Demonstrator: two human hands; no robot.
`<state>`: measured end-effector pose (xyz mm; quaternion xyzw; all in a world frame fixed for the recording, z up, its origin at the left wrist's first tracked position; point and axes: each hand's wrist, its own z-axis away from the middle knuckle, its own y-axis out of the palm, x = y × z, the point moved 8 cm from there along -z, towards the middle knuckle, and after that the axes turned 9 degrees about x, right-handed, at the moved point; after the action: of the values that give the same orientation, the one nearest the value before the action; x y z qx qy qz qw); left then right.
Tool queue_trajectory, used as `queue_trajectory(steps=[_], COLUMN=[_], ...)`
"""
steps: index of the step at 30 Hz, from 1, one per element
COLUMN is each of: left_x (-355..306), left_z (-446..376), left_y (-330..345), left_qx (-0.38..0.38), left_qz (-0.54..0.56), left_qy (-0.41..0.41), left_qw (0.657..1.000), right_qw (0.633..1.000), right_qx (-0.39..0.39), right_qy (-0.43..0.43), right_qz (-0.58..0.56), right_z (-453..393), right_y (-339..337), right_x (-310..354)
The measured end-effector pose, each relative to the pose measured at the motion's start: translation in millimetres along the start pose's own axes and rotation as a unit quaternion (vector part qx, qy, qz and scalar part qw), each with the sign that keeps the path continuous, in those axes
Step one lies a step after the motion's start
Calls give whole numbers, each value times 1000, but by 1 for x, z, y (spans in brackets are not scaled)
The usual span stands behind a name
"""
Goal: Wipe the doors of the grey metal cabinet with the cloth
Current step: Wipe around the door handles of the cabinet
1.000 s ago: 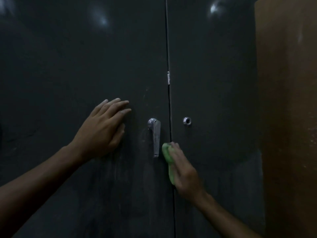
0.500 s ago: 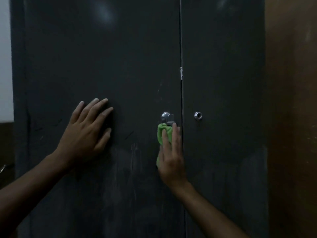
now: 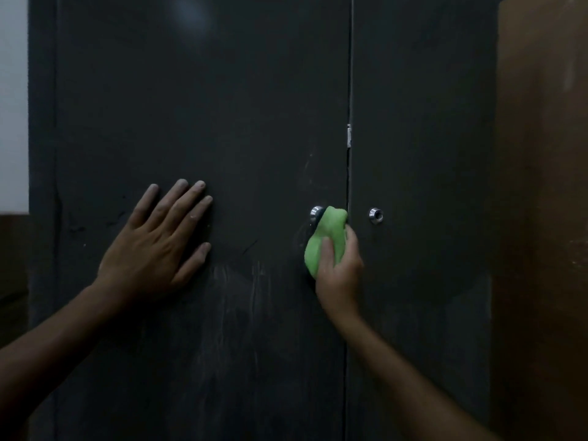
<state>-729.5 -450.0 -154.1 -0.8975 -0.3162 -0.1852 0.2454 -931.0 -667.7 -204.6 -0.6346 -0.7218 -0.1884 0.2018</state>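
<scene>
The dark grey metal cabinet fills the view, with a left door (image 3: pixel 222 122) and a right door (image 3: pixel 423 122) meeting at a vertical seam. My left hand (image 3: pixel 156 246) lies flat on the left door, fingers spread. My right hand (image 3: pixel 339 268) grips a green cloth (image 3: pixel 324 240) bunched around the chrome handle (image 3: pixel 316 214), whose lever is hidden under the cloth. A round chrome keyhole (image 3: pixel 375 215) sits on the right door just past the seam. Pale smears mark the left door below the handle.
A brown wooden surface (image 3: pixel 541 218) stands close against the cabinet's right side. A pale wall (image 3: pixel 12 106) shows at the left edge, with a dark band below it. A small metal latch (image 3: pixel 349 136) sits on the seam above the handle.
My right hand moved the cloth from the seam beside the handle up onto the handle and closed around it. The view shifted left, showing the cabinet's left edge and the wall.
</scene>
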Motion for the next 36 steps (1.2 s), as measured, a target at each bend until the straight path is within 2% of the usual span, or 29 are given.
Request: queue_trajectory(steps=[2,4,8,10,12,15,17,19,21,23,25,28,29,33,36], left_x=[1,1,0,0,0,1,1,-1,0,1,1,0,0,0,-1], left_z=[0,0,0,1,1,0,1,1,1,1,1,0,-1,-1,-1], left_y=[0,1,1,2,3,3,2,2,1,2,2,2,3,3,2], left_qx=[1,-1,-7,-4,-1,1,-3,-3,0,1,2,-1,-1,2,7], left_qz=[1,-1,-4,-6,-4,-1,-3,-1,5,2,-1,-2,-2,-2,-6], left_qy=[-4,-7,-4,-5,-5,-7,-9,-6,-6,-8,-9,-7,-5,-6,-8], left_qw=[1000,1000,1000,1000,1000,1000,1000,1000,1000,1000,1000,1000,1000,1000,1000], right_qw=[996,980,892,871,875,904,916,950,990,1000,992,947,934,919,881], right_qx=[3,46,175,176,147,127,161,181,124,2,-45,37,63,110,139], right_qy=[49,104,231,249,228,192,190,146,55,-17,-83,-202,-227,-273,-337], right_qz=[-76,-166,-346,-386,-402,-360,-314,-208,-47,15,81,247,269,260,302], right_z=[-30,-37,17,14,-8,-13,0,1,-14,-29,-40,-62,-65,-37,-16], right_y=[-5,-6,8,11,14,11,8,-4,-25,-47,-52,-25,-16,-10,-15], right_x=[-1,-16,-35,-28,-18,-9,-19,-26,-22,-10,0,5,3,-15,-27])
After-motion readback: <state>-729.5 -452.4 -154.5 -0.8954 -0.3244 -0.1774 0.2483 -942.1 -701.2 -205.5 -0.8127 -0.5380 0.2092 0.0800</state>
